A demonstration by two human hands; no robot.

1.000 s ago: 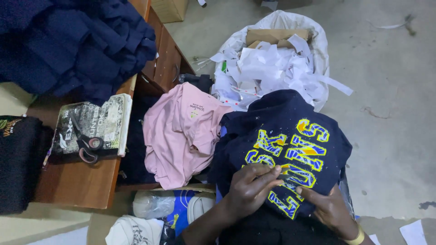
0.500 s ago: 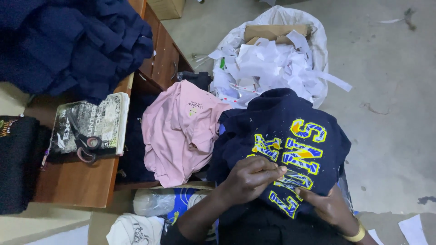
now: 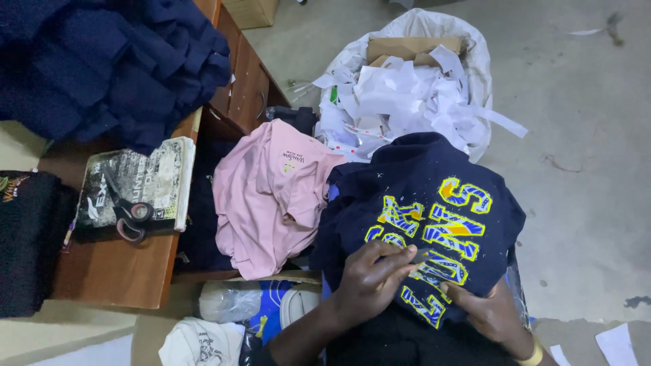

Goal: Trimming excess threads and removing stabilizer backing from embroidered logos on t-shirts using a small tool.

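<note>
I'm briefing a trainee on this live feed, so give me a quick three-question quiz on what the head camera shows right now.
1. True or false: the left hand rests on the navy garment with yellow and blue lettering.
2. What lies on top of the book on the wooden desk?
A. a pink garment
B. scissors
C. a cardboard box
3. Fill in: the white bag on the floor holds mostly scraps of ____.

Key
1. True; its fingers pinch something small and dark at the lettering, while the right hand holds the garment's lower edge.
2. B, scissors.
3. paper; brown cardboard lies at the bag's far side.
</note>
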